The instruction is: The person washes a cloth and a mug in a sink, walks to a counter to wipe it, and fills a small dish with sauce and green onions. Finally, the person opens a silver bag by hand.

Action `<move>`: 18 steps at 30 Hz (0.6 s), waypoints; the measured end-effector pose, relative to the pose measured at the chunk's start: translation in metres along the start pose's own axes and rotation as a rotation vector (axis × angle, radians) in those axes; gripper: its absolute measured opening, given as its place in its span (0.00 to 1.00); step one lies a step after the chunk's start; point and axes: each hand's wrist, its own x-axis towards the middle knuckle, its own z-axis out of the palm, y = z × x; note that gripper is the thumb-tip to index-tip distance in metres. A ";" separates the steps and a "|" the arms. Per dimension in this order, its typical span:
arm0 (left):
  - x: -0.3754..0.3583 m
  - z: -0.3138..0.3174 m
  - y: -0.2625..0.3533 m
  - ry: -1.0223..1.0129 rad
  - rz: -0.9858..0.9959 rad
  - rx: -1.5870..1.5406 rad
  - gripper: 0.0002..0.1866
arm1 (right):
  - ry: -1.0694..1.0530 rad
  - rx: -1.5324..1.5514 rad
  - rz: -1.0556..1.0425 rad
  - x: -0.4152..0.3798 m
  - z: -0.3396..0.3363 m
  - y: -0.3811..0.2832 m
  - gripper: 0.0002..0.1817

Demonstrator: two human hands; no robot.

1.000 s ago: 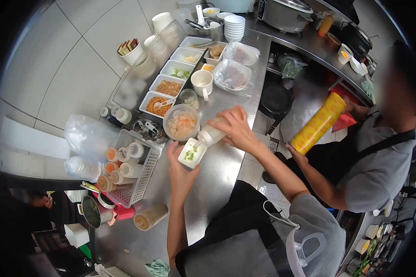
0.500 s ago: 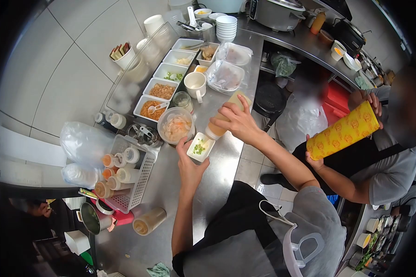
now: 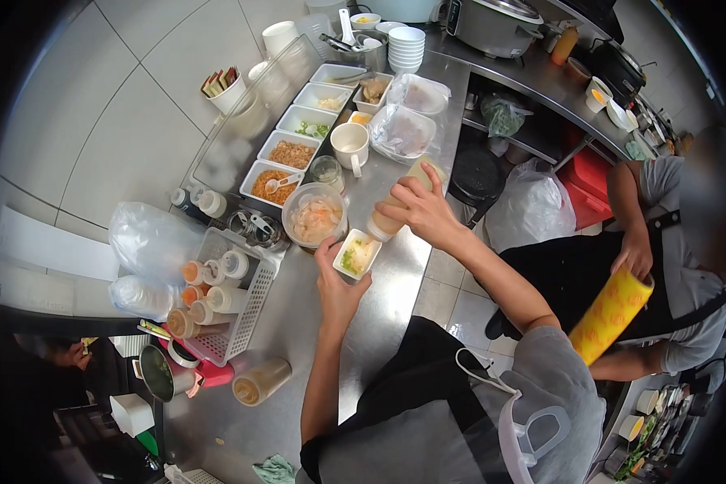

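Note:
My left hand (image 3: 340, 282) grips a small white square bowl (image 3: 371, 260) from its near side. Chopped green pieces (image 3: 348, 260) and a pale sauce (image 3: 363, 248) lie in the bowl. My right hand (image 3: 419, 211) is wrapped round a squeeze bottle (image 3: 385, 223) of pale sauce, tilted with its lower end at the bowl's rim; whether sauce flows now I cannot make out. Just beyond the bowl stands a round clear tub (image 3: 315, 216) of pale pinkish slices. A glass jar (image 3: 327, 173) and a white mug (image 3: 350, 145) are farther back.
White trays of toppings (image 3: 286, 153) line the counter (image 3: 379, 323)'s wall side. Several squeeze bottles fill a plastic basket (image 3: 246, 310); another squeeze bottle (image 3: 262, 381) lies nearer me. On the right, a co-worker (image 3: 661, 242) holds a yellow patterned roll (image 3: 613, 315).
More pale sauce shows in the bowl, over the green pieces. The co-worker has lowered the yellow roll and tipped it more upright. My hands hold nearly the same pose.

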 end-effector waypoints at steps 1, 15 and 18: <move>0.000 0.000 0.000 -0.001 -0.001 0.000 0.41 | -0.002 0.007 0.003 0.000 0.001 0.000 0.16; -0.001 -0.002 0.000 -0.003 -0.014 -0.012 0.41 | -0.004 0.033 -0.009 0.001 0.002 -0.001 0.16; -0.002 -0.002 0.000 0.001 -0.024 -0.020 0.41 | -0.005 0.022 -0.004 0.001 0.000 -0.001 0.16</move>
